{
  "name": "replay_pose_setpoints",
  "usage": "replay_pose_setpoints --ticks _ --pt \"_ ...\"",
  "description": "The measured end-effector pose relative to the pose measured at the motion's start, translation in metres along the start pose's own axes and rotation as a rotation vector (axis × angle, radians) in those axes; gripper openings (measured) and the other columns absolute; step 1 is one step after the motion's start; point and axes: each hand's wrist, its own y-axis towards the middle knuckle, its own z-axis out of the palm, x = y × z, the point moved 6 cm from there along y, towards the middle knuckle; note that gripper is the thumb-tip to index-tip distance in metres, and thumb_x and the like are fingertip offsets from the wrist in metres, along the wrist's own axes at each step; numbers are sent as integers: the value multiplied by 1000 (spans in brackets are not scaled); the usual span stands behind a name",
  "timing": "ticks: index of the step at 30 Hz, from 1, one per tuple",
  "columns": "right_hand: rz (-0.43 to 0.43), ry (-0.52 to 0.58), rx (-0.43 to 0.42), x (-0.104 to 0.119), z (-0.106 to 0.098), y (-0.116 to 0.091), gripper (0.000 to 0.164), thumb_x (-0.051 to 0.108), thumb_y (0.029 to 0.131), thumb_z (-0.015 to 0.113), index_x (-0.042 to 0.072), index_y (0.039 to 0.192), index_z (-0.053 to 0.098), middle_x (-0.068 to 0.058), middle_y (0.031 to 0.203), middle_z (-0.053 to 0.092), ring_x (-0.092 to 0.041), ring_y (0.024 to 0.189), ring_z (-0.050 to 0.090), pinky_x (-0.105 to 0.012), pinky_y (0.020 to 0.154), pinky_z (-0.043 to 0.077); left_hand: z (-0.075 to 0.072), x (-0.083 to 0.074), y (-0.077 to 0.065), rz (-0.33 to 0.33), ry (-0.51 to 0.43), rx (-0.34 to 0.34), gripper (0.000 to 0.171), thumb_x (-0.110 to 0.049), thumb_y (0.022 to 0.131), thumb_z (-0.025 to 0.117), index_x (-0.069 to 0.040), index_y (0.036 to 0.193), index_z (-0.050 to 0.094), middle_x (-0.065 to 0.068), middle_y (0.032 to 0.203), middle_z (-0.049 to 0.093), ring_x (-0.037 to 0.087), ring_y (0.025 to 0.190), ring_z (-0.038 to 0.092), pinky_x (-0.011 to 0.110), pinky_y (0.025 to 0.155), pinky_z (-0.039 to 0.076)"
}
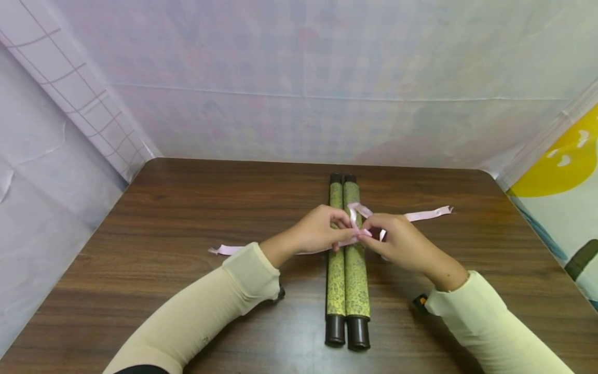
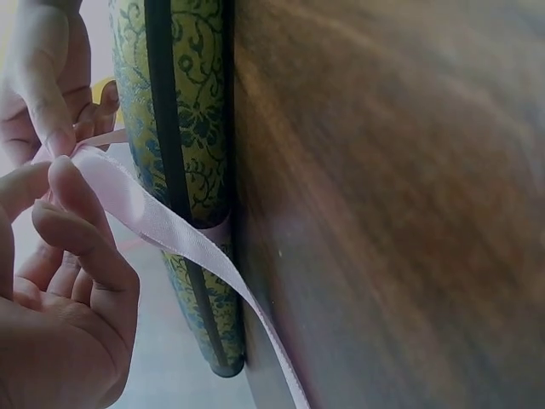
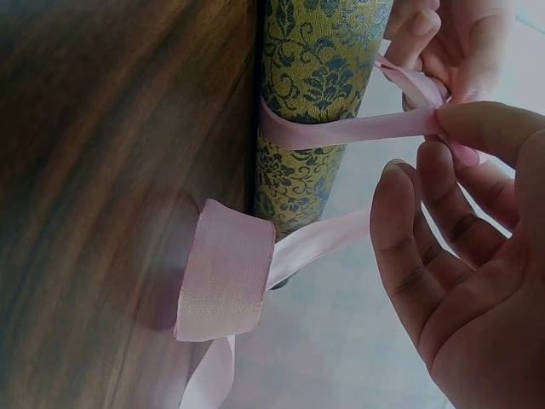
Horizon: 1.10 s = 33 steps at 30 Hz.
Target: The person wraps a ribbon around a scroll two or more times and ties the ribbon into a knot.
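Note:
Two rolled scrolls, a left one (image 1: 336, 285) and a right one (image 1: 357, 285), lie side by side, covered in yellow-green floral brocade with dark end caps. A pink ribbon (image 1: 428, 214) passes round their middle, as its band (image 3: 341, 131) in the right wrist view shows. My left hand (image 1: 322, 228) pinches the ribbon between thumb and fingertips above the scrolls. From the other side my right hand (image 1: 397, 243) pinches it close by, with thumb and index finger meeting at a small fold. The exact crossing is partly hidden by the fingertips.
The scrolls lie on a brown wood-grain table (image 1: 163, 218). One frayed ribbon tail (image 1: 229, 250) stretches left, and the other reaches right. A pale curtain (image 1: 303, 124) hangs behind the table, and a sheet with a yellow shape (image 1: 560, 161) hangs at the right.

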Motion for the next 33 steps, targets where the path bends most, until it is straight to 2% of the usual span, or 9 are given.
replay_pose_setpoints --ticks 12,17,23,25,28,33 --pt "-5 -13 7 1 1 2 8 14 84 69 18 79 64 6 69 58 -9 54 52 -21 38 45 0 0 1 -2 5 1 13 -22 86 68 -9 83 68 3 76 70 15 50 59 18 43 47" --pt "-7 -31 12 2 0 2 6 16 84 69 18 81 64 6 69 58 -8 58 52 -22 41 46 2 2 1 -4 -7 3 12 -21 86 68 -9 83 68 3 76 70 15 51 59 19 44 48" --pt "35 4 44 2 -5 0 8 22 86 68 20 92 62 7 69 60 -6 49 52 -22 37 46 3 2 1 -24 -10 8 13 -21 86 68 -9 82 67 2 78 70 15 51 60 20 41 47" --pt "14 -9 50 5 -7 0 13 21 85 68 20 96 62 7 70 61 -6 49 53 -21 38 46 3 2 0 -35 -16 11 12 -22 86 68 -10 83 66 2 80 69 15 50 61 21 40 48" --pt "-61 -71 48 11 -10 1 19 16 84 69 18 102 62 7 72 64 -4 56 55 -22 42 48 4 2 0 -43 -30 16 12 -20 87 67 -9 85 65 2 82 70 16 49 62 24 38 49" --pt "-153 -160 52 18 -11 2 17 10 82 68 16 98 65 5 77 67 0 64 55 -24 47 50 6 3 1 -41 -65 26 9 -14 86 67 -6 89 65 5 81 72 18 48 61 21 39 48"
